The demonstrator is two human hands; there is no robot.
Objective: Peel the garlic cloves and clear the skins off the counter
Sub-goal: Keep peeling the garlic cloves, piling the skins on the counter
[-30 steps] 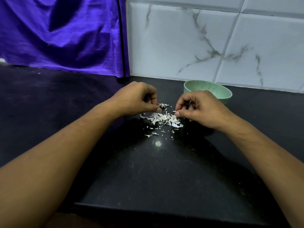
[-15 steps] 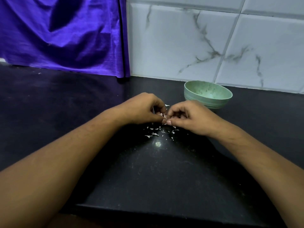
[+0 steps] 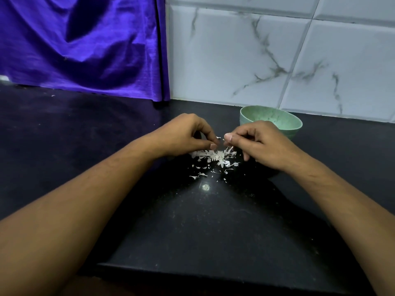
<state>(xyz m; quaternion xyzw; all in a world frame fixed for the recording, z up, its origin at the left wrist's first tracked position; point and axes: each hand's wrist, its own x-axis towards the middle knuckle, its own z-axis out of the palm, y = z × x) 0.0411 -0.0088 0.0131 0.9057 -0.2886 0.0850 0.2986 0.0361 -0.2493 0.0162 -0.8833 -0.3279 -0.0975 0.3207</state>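
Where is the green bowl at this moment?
In the head view, the green bowl stands on the black counter, right of centre, by the tiled wall, behind the right hand.

Garlic skins — thin, white, papery flakes, torn small, some curled. The bulk is gathered in a loose, low heap on the black worktop, between the left hand and the right hand. Its left edge is partly covered by the left hand, whose thumb tip rests against it. A few strands are pinched up off the heap at the right hand's fingertips. Smaller scraps are scattered on the near side — single, apart.
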